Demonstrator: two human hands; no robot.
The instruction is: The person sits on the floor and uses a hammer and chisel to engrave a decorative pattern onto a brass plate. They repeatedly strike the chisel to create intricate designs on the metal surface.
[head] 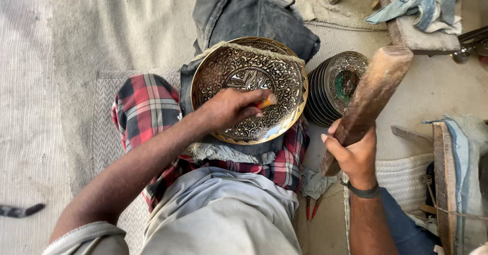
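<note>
My left hand (231, 107) pinched a small orange-tipped chisel (266, 102) against the round engraved brass plate (249, 90), which lay tilted on my lap over a red checked cloth (145, 107). My right hand (353, 156) was clenched around a thick wooden mallet (371, 95), raised beside a stack of similar engraved plates (335, 87) on the floor (432, 87).

The round brass plate (249, 90) is shiny gold metal, its face roughened by dense engraved patterns. The thick wooden mallet (368, 102) looks worn, matt brown and scuffed. A stack of dark engraved metal plates (333, 84) gleams dully on the right. Red checked cloth (145, 107) and grey denim (254, 13) look soft and matt. The woven floor mat (61, 56) is coarse.
</note>
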